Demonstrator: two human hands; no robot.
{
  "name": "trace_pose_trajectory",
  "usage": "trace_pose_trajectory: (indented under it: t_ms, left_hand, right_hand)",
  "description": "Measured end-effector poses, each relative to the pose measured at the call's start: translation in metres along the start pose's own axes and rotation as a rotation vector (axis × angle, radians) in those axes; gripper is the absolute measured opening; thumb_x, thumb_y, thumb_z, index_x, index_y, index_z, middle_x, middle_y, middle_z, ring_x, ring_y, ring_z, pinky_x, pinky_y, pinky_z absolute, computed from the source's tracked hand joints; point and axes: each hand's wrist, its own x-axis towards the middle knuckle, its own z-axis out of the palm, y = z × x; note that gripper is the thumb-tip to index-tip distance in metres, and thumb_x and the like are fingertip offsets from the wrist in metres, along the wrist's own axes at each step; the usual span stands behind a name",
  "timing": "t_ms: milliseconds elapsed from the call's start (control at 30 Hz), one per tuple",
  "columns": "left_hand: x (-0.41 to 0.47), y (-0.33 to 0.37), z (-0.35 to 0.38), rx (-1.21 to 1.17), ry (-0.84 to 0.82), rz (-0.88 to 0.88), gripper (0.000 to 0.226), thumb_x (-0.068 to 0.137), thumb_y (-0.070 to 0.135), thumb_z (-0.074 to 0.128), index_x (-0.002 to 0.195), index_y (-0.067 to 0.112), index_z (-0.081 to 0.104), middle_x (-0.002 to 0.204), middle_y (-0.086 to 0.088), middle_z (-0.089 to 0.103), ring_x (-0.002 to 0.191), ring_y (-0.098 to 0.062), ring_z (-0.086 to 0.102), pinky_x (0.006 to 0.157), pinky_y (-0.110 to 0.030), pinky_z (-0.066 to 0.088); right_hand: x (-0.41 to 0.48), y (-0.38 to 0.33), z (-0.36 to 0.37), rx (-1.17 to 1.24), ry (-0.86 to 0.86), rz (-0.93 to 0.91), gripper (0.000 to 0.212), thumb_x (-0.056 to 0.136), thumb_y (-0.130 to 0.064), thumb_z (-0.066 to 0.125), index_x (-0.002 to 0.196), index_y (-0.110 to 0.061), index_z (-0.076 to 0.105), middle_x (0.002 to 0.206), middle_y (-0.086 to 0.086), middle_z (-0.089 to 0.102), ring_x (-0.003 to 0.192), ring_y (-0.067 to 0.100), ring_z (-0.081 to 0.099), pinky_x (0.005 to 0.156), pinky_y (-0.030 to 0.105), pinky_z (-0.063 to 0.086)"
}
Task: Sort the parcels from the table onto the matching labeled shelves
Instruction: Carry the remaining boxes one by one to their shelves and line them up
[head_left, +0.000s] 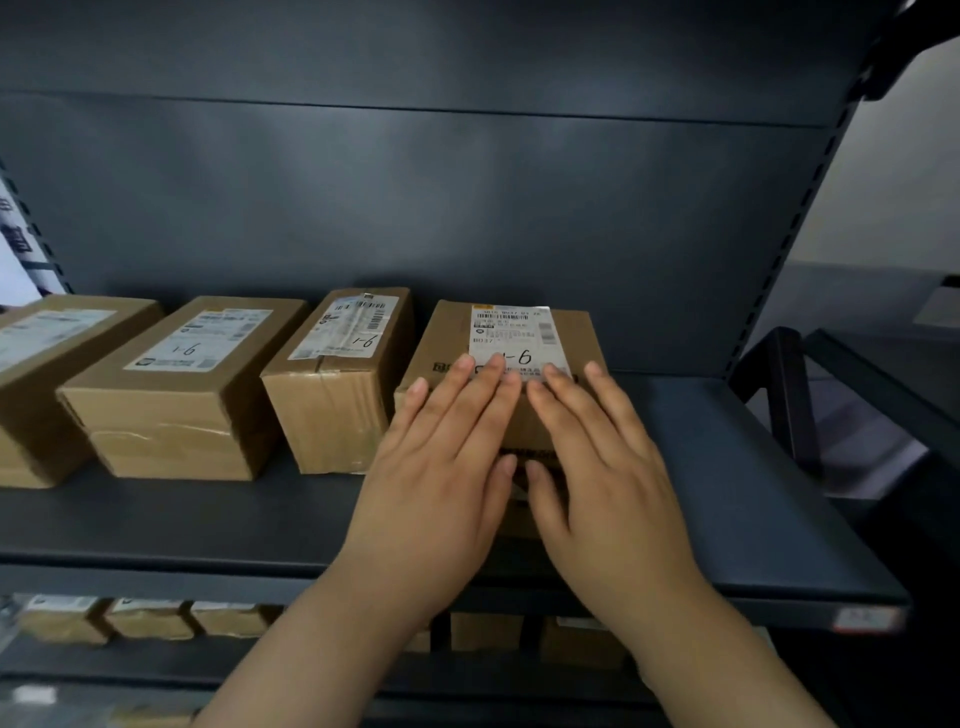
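While both hands lie flat on it, the parcel (498, 364) sits on the dark shelf (727, 467), rightmost in a row of brown cardboard boxes. It is a plain carton with a white shipping label (511, 332) on top, barcodes printed above a handwritten "-6". The left hand (441, 457) and right hand (602, 457) rest side by side, palms down, fingers straight and spread, their tips on the label's near edge; neither hand grips anything. Three more boxes stand to its left: one (332, 379) just beside it marked "1-6", a second (182, 384) also marked "1-6", and a third (47, 374) cut by the frame edge. Several smaller boxes (150, 618) show, blurred, on the shelf below.
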Motion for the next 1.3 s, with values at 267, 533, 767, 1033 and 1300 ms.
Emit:
trace_pose_trajectory:
  t_ms: [267,533,767,1033,1300]
  left_hand:
    - [0.024,-0.008,0.017,0.02,-0.027,0.001,0.057,0.093,0.033,0.034,0.145,0.012,0.036,0.152,-0.006,0.035,0.142,-0.02,0.026,0.117,-0.037,0.01]
    - [0.035,-0.018,0.022,0.004,-0.019,0.036,0.059,0.093,0.035,0.029,0.146,0.009,0.032,0.153,-0.009,0.03,0.143,-0.02,0.021,0.117,-0.036,0.004]
    - [0.037,-0.024,0.011,-0.125,-0.092,0.154,0.065,0.091,0.045,0.007,0.15,0.018,0.002,0.158,0.003,-0.003,0.143,-0.008,-0.01,0.115,-0.03,-0.013]
    - [-0.041,0.059,0.014,-0.456,-0.298,0.61,0.064,0.091,0.046,0.008,0.149,0.02,0.002,0.157,0.004,0.002,0.144,-0.009,0.0,0.117,-0.029,-0.001]
    - [-0.156,0.176,-0.031,-0.602,-0.419,1.147,0.057,0.092,0.043,0.031,0.139,0.014,0.045,0.145,-0.002,0.045,0.135,-0.015,0.038,0.107,-0.04,0.027]
  right_hand:
    - [0.022,0.025,0.018,0.086,-0.038,-0.002,0.06,0.087,-0.013,0.058,0.143,-0.02,0.037,0.149,-0.005,0.037,0.144,0.014,0.019,0.11,0.046,0.034]
    - [0.03,0.022,0.019,-0.037,-0.03,0.032,0.062,0.088,-0.022,0.05,0.147,-0.024,0.029,0.155,-0.007,0.023,0.144,0.007,0.008,0.115,0.05,0.021]
    - [-0.028,-0.033,0.001,-0.2,0.142,0.258,0.069,0.088,-0.025,0.051,0.149,-0.025,0.019,0.159,-0.002,0.01,0.147,0.016,0.006,0.117,0.041,0.016]
    - [-0.146,-0.085,-0.041,-0.443,0.125,0.705,0.063,0.088,-0.03,0.049,0.147,-0.02,0.029,0.157,0.002,0.02,0.146,0.021,0.016,0.113,0.045,0.028]
    - [-0.299,-0.173,-0.129,-0.765,0.075,1.242,0.061,0.09,-0.043,0.033,0.145,-0.017,0.032,0.153,0.002,0.029,0.142,0.019,0.021,0.11,0.04,0.031]
